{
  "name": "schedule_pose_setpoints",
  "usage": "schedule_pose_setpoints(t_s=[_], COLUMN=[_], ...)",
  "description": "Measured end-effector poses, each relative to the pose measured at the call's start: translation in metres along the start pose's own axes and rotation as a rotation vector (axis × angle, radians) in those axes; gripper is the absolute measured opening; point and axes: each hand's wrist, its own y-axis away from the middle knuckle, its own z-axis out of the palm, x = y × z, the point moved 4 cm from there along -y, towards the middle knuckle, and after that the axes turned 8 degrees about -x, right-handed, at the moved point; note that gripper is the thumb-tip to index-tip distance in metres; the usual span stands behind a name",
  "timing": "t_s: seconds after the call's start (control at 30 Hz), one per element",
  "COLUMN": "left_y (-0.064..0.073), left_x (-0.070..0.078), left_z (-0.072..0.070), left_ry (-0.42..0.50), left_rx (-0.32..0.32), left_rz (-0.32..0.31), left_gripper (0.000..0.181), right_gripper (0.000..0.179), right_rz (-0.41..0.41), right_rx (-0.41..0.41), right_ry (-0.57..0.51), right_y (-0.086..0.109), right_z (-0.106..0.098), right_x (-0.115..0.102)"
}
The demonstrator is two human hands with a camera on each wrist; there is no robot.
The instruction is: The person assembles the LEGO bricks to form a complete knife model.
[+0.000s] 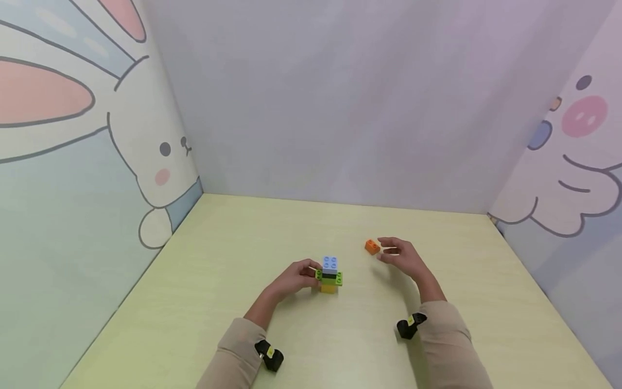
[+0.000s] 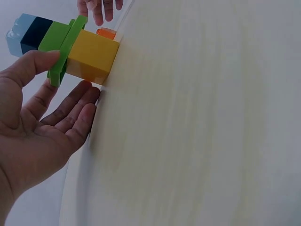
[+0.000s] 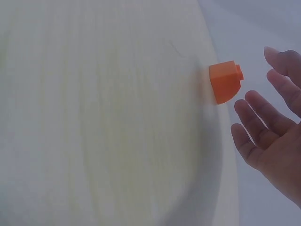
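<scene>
A small tower of toy building bricks [image 1: 329,274] stands on the table, with a yellow brick at its base, green pieces above, then a dark layer and a light blue brick on top. My left hand [image 1: 297,279] pinches the jutting green plate [image 2: 70,52] between thumb and index finger, its other fingers spread beside the yellow brick [image 2: 93,55]. Farther back to the right lies a lone orange brick [image 1: 372,247] with a curved side. Close beside it is my right hand [image 1: 402,259], fingers and thumb parted with nothing between them.
The pale yellow tabletop [image 1: 204,324] meets a plain grey backdrop [image 1: 330,108] at the rear. Side walls carry a cartoon rabbit [image 1: 150,146] on the left and a pig [image 1: 578,140] on the right. Each sleeved wrist wears a small black camera [image 1: 270,355].
</scene>
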Motion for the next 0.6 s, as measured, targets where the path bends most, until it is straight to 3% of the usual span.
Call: schedule_pose_setpoints(t_s=[0.2, 0.6], left_y=[0.002, -0.003], left_x=[0.007, -0.008], left_z=[0.001, 0.000], left_ry=[0.000, 0.010], left_rx=[-0.011, 0.009], left_rz=[0.013, -0.001], left_gripper=[0.027, 0.028], right_gripper=[0.056, 0.052], right_rz=[0.007, 0.000], right_rx=[-0.019, -0.090], right_ry=[-0.003, 0.076], right_y=[-0.012, -0.032], right_z=[-0.003, 0.004], right_x=[0.007, 0.017])
